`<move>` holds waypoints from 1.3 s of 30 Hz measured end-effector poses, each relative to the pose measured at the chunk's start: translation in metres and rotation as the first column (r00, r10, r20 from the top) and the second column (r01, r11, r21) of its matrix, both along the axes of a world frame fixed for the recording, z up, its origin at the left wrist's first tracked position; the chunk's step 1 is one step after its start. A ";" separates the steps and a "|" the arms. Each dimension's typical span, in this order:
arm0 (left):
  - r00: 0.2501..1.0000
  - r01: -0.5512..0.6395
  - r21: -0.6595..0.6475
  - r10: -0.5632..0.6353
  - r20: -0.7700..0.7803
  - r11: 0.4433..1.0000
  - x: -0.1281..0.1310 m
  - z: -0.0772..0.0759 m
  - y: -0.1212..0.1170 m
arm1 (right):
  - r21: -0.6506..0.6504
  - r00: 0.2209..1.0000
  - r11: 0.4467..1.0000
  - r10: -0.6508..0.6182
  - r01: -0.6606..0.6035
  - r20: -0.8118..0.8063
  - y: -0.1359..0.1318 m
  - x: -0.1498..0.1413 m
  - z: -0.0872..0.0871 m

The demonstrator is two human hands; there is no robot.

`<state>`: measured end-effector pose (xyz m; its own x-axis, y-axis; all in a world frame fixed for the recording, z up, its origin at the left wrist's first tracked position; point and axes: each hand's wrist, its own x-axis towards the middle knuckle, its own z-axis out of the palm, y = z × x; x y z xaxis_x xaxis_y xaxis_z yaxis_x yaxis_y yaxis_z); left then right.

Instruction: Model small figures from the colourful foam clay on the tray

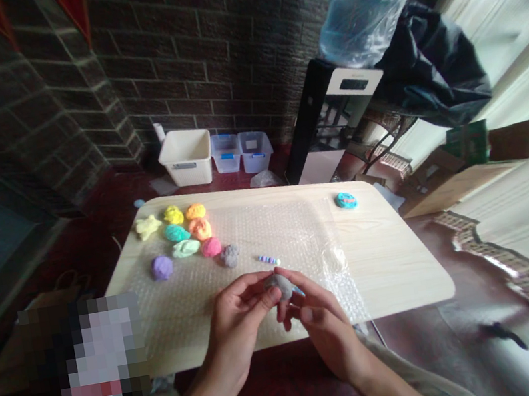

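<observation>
Between my two hands, over the near part of the table, is a rounded grey lump of modelling clay [283, 285]. My left hand [237, 314] pinches it with the thumb in front and the fingers behind. The curled fingers of my right hand [318, 321] touch its right side. A small bit of blue shows by the right fingers, too hidden to name. Just beyond the hands lies a short striped clay roll [269, 259] in purple, white and blue. Another grey clay piece [230, 256] rests to its left on the bubble wrap [274, 227].
Several coloured clay lumps, including a purple one [162, 268] and a pink one [211, 247], sit at the left of the wooden table [396, 257]. A round blue piece [346, 200] lies at the far right. Behind stand plastic bins [188, 163] and a water dispenser [327, 120].
</observation>
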<state>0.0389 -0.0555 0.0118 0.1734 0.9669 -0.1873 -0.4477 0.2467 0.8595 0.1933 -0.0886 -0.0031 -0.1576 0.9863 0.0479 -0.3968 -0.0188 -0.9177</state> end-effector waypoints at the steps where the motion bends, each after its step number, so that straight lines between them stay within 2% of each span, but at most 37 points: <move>1: 1.000 0.002 -0.003 -0.002 -0.001 1.000 0.000 0.000 0.000 | -0.015 0.999 1.000 0.002 -0.003 -0.036 0.001 -0.001 0.000; 3: 1.000 -0.004 -0.008 0.004 -0.011 1.000 0.000 0.000 0.000 | -0.018 0.998 1.000 0.017 -0.018 -0.063 0.001 -0.001 -0.001; 5: 1.000 -0.009 -0.008 0.009 -0.016 1.000 0.000 0.001 0.001 | 0.016 1.000 1.000 0.019 -0.019 -0.014 0.000 0.001 0.000; 8: 1.000 0.009 0.003 -0.009 0.001 1.000 0.001 0.002 0.001 | 0.163 0.973 0.986 -0.053 0.016 0.226 -0.003 0.005 0.005; 11: 1.000 0.027 0.002 -0.027 0.002 1.000 0.001 0.002 0.000 | 0.367 0.841 0.930 -0.174 -0.031 0.513 -0.004 0.009 0.010; 14: 0.999 0.033 -0.005 -0.033 -0.005 0.999 0.000 0.001 0.000 | 0.430 0.734 0.897 -0.220 -0.107 0.643 -0.003 0.010 0.012; 16: 0.999 0.034 -0.004 -0.035 -0.007 0.999 0.000 0.001 -0.001 | 0.439 0.731 0.893 -0.233 -0.101 0.642 -0.003 0.010 0.011; 19: 1.000 0.019 -0.010 -0.019 -0.003 1.000 0.000 0.002 -0.001 | 0.430 0.772 0.902 -0.245 -0.040 0.586 -0.003 0.010 0.011; 24: 1.000 0.002 -0.003 -0.002 -0.014 1.000 0.001 0.002 0.001 | 0.342 0.845 0.939 -0.166 -0.022 0.509 -0.003 0.010 0.014; 26: 1.000 0.007 0.012 -0.007 -0.012 1.000 0.000 0.002 0.001 | 0.270 0.902 0.963 -0.115 -0.002 0.417 -0.002 0.008 0.013; 29: 1.000 0.009 0.012 -0.009 -0.012 1.000 0.000 0.002 0.001 | 0.123 0.981 0.992 -0.017 -0.007 0.192 0.001 0.006 0.010; 32: 1.000 0.028 -0.007 -0.028 -0.007 1.000 0.000 0.001 0.000 | 0.054 0.999 0.998 0.006 -0.008 0.031 0.003 0.005 0.007; 33: 0.999 0.033 -0.008 -0.033 -0.003 0.999 0.000 0.000 0.000 | 0.069 0.999 0.998 -0.007 0.004 0.043 0.002 0.006 0.007; 35: 1.000 0.029 -0.018 -0.029 0.000 0.999 0.000 0.000 0.001 | 0.175 0.978 0.984 -0.060 0.024 0.199 -0.001 0.008 0.009; 37: 1.000 0.021 -0.047 -0.021 -0.003 0.999 0.001 0.000 0.000 | 0.324 0.890 0.946 -0.149 0.001 0.430 -0.005 0.010 0.011; 39: 1.000 0.021 -0.076 -0.021 0.002 0.997 0.000 0.001 0.000 | 0.420 0.772 0.906 -0.230 -0.053 0.593 -0.008 0.012 0.010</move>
